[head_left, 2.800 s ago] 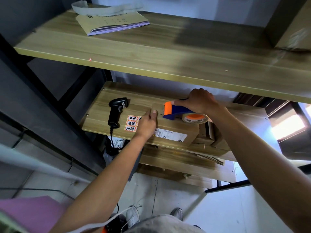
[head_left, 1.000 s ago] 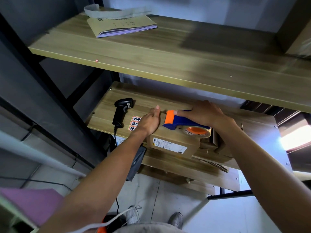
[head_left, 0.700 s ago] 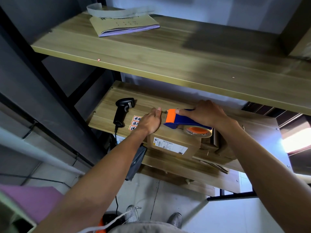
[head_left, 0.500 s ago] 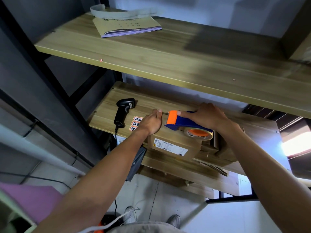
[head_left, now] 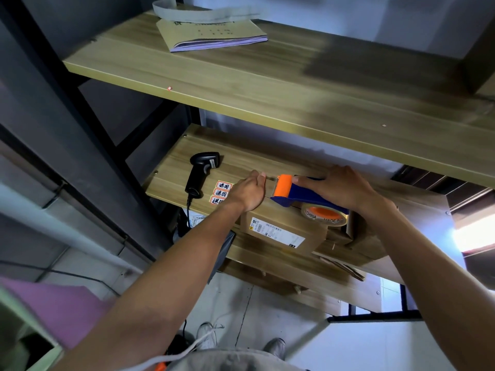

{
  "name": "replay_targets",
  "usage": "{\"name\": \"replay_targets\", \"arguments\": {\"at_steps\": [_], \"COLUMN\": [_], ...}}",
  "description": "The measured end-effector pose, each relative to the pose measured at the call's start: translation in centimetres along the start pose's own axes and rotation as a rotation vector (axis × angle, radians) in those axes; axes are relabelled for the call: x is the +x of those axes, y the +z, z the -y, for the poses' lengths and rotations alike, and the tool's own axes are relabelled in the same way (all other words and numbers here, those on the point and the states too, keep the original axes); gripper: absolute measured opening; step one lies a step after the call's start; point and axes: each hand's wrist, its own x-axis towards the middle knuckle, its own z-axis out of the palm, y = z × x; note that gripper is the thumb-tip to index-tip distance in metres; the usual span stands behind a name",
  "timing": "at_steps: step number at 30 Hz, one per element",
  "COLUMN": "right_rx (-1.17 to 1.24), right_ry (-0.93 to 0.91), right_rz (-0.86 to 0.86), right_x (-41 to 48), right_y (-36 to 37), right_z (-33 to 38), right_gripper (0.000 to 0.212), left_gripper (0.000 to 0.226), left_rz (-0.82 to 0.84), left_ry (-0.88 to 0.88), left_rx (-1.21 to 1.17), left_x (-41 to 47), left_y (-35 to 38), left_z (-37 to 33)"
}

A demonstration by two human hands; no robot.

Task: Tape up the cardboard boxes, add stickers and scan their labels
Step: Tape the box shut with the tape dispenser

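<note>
Two hands busy, taping step: left hand flat, pressing box end on lower shelf; right hand grips tape dispenser atop box. Next prob: pull it right along seam.

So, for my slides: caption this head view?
Right hand presses tape dispenser onto cardboard box; left hand steadies it.

Tape dispenser: blue body, orange roller at the front. Tape roll: orange core, tan rim, black lettering. Cardboard box: plain brown. Shipping label: white, black print. Stickers: white, orange border, black characters. Barcode scanner: black. Shelf: pale wood grain. Booklet: tan cover, lilac page edges.
</note>
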Motion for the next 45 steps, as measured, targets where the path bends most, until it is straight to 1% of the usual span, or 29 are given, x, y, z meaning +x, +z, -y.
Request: {"name": "replay_targets", "arguments": {"at_steps": [4, 8, 12, 14, 17, 19, 22, 26, 27, 30, 34, 37, 42, 45], "right_rx": [-0.029, -0.071, -0.031, -0.007, 0.020, 0.017, -0.053, -0.046, -0.045, -0.108, -0.147, -0.145, -0.141, -0.163], "right_ry": [0.007, 0.016, 0.059, 0.066, 0.051, 0.083, 0.105, 0.094, 0.112, 0.190, 0.205, 0.226, 0.257, 0.248], "right_rz": [0.018, 0.064, 0.045, 0.036, 0.016, -0.006, 0.007, 0.007, 0.008, 0.021, 0.038, 0.035, 0.009, -0.003], "right_x": [-0.8, -2.4, -3.9, -4.7, -6.1, -6.7, -7.0, -8.3, -8.6, -9.0, -9.5, -9.8, -10.4, -10.5], "right_y": [-1.1, -3.7, -5.3, -6.0, -6.7, -6.6, -5.7, -5.0, -4.7, -3.6, -1.9, -1.1, 0.0, 0.9], "right_z": [-0.7, -3.8, -8.0, -9.4, -10.6, -11.0, -11.3, -10.8, -10.9, -11.3, -11.8, -12.0, -11.9, -11.9], "right_gripper": [0.069, 0.064, 0.073, 0.066, 0.043, 0.040, 0.052, 0.048, 0.052, 0.077, 0.078, 0.091, 0.093, 0.100], "left_gripper": [0.052, 0.053, 0.051, 0.051, 0.051, 0.051, 0.053, 0.060, 0.059, 0.057, 0.056, 0.053, 0.053, 0.054], "left_rz": [0.007, 0.013, 0.012, 0.009, 0.009, 0.009, 0.011, 0.032, 0.039, 0.057, 0.059, 0.056, 0.061, 0.070], "left_ry": [-0.003, 0.002, 0.008, 0.015, 0.015, 0.006, 0.003, 0.014, 0.024, 0.066, 0.080, 0.081, 0.089, 0.086], "left_rx": [0.016, 0.020, 0.025, 0.036, 0.062, 0.070, 0.077, 0.113, 0.124, 0.156, 0.166, 0.159, 0.153, 0.151], "left_x": [-0.1, -0.2, 0.0, 0.3, 0.4, 0.4, 0.4, 0.5, 0.5, 0.2, 0.2, -0.1, 0.2, 0.2], "left_y": [-0.3, -0.4, -0.1, 0.0, 0.0, -0.1, -0.2, -0.4, -0.4, -0.4, -0.5, -0.6, -0.5, -0.6], "left_z": [-0.1, -0.3, -0.2, -0.1, -0.2, -0.2, -0.1, 0.2, 0.1, -0.5, -0.7, -0.8, -0.6, -0.6]}}
